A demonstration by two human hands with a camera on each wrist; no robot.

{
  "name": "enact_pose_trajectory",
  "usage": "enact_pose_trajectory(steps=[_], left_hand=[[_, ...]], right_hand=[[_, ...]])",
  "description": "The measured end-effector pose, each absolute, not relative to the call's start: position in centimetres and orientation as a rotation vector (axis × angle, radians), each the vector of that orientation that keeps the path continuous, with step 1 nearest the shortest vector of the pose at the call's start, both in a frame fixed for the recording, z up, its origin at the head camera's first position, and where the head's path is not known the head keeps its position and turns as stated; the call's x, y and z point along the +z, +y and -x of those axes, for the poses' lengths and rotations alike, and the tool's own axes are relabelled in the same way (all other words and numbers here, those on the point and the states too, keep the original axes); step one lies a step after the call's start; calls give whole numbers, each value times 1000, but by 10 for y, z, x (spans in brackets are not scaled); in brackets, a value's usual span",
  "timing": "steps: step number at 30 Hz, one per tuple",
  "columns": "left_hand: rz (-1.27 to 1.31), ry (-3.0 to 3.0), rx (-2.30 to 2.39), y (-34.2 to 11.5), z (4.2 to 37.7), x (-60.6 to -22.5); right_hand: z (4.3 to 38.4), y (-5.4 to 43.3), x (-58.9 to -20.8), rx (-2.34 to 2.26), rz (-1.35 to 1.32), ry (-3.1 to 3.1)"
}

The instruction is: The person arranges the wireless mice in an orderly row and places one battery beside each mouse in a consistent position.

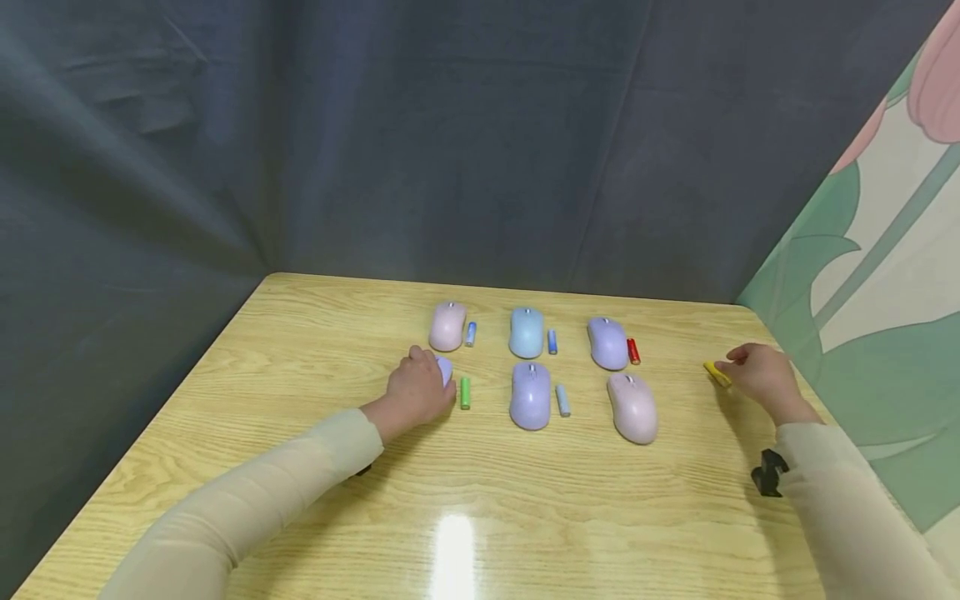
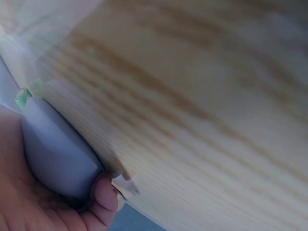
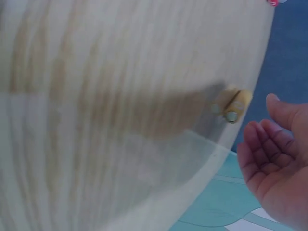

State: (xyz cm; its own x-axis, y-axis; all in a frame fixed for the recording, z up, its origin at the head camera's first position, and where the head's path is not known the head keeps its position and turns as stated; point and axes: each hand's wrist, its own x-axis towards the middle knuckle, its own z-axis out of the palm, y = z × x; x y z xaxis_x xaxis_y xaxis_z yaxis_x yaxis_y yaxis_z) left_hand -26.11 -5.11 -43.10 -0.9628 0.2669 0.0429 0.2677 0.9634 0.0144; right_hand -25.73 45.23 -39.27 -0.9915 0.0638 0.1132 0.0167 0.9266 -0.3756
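Observation:
My left hand (image 1: 418, 385) grips a purple computer mouse (image 1: 446, 369) at the left of the front row, covering most of it. In the left wrist view, the fingers and thumb curl round the mouse's (image 2: 60, 149) sides. A green battery (image 1: 466, 393) lies just right of that hand. Over at the table's right side, a yellow battery (image 1: 717, 374) lies on the wood. My right hand (image 1: 763, 379) is beside it, fingers loosely bent. A gap shows between the right hand (image 3: 281, 154) and the yellow battery (image 3: 237, 107) in the right wrist view.
Behind stand a pink mouse (image 1: 447, 326), a blue mouse (image 1: 527, 332) and a purple mouse (image 1: 607, 343), with blue batteries (image 1: 471, 334) and a red battery (image 1: 633, 351) alongside. Another purple mouse (image 1: 530, 396), a pale blue battery (image 1: 563, 400) and a pink mouse (image 1: 633, 407) are in front.

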Motion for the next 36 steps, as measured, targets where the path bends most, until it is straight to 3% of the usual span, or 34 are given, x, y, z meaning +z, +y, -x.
enact_pose_trajectory(steps=[36], left_hand=[[415, -3074, 1, -51, 260, -431]], right_hand=[[268, 448, -417, 546, 143, -2971]])
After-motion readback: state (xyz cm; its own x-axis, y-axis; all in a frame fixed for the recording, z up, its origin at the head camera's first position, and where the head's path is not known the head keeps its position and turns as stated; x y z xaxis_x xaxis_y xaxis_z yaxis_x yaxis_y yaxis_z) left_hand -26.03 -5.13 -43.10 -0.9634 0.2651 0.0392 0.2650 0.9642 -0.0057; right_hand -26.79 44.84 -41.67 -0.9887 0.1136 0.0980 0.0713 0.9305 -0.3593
